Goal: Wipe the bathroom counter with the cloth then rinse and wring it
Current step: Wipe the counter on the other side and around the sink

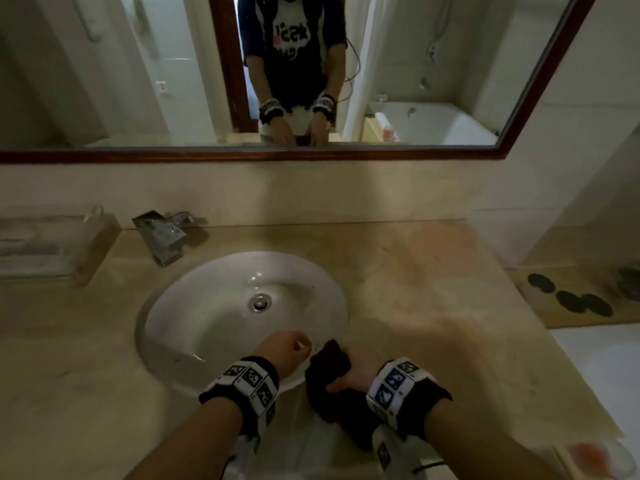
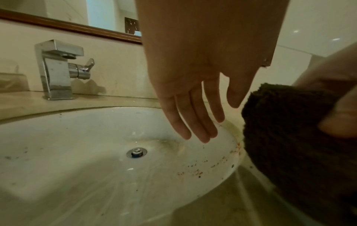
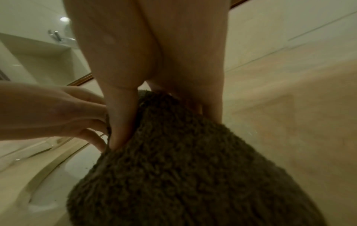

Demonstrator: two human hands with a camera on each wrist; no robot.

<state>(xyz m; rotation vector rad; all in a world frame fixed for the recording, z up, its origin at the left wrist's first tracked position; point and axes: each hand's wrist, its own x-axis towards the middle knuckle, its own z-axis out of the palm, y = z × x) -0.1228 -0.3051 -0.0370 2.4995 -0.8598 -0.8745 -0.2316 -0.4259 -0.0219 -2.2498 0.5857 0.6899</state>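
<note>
The dark cloth [image 1: 329,362] hangs lengthwise downward, gripped by the right hand [image 1: 356,372]; left hand [image 2: 193,91] spread, fingers pointing down (over the sink [image 2: 77,160])

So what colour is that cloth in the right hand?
Dark brown; the cloth shows best in the right wrist view.

- The round white ceramic basin [image 1: 194,327] lies open under my left hand [image 1: 282,351].
- The square chrome tap [image 1: 161,239] stands at the far left rim.
- The beige stone counter [image 1: 433,289] on the right is bare.
- A clear plastic box [image 1: 52,247] blocks the far left.
</note>
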